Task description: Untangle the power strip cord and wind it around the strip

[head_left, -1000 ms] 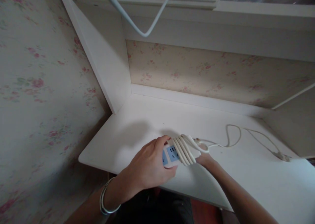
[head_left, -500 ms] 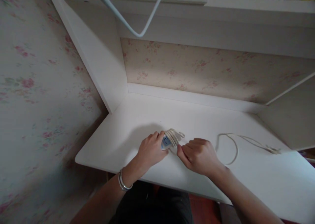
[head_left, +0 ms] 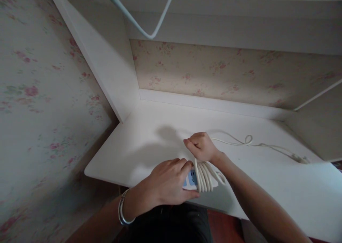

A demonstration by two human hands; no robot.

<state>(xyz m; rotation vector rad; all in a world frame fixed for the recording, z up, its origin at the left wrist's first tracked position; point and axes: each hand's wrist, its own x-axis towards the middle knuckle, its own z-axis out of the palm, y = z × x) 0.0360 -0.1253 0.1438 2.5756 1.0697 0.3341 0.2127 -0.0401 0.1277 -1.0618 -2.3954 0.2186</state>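
Clasping the left end of the power strip (head_left: 192,177), the left hand (head_left: 171,180) has its grip narrowed round the body, fingers over the far edge and thumb along the near one, while the fist of the right hand (head_left: 201,145) holds the cord (head_left: 205,179) just beyond its windings. The strip is over the table (head_left: 107,157) near its front edge and should handle as light, stiff, smooth plastic, best held by that end, clear of the coils; the cord looks bendable but springy, trailing rightward to a blurred end.
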